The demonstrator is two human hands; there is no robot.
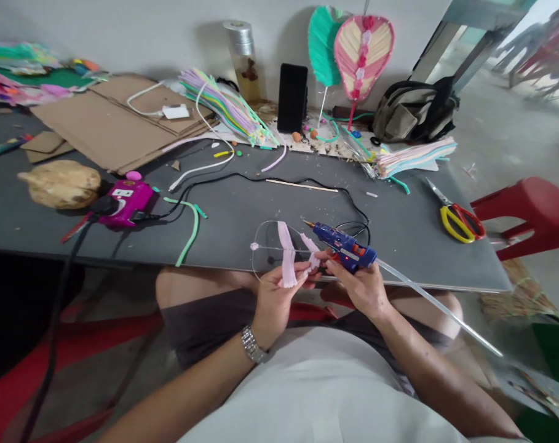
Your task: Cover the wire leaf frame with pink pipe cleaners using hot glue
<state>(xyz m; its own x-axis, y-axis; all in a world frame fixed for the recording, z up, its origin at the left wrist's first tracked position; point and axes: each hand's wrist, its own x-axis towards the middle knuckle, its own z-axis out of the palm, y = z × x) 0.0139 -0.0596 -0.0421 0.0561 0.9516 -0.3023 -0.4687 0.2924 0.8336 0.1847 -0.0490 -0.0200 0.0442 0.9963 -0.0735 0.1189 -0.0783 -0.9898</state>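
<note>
Pink pipe cleaner [286, 261] lies across a wire loop [265, 243], pinched tight in the left hand [277, 301], at six o'clock on the gray table [242, 209]. The right hand [355, 289] grips a blue glue gun [344, 246]. Yellow-handled scissors [459, 223] lie at three o'clock, cardboard [113, 123] at ten.

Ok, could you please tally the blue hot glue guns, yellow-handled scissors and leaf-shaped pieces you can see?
Blue hot glue gun: 1
Yellow-handled scissors: 1
Teal leaf-shaped piece: 1
Pink leaf-shaped piece: 1
Total: 4
</note>
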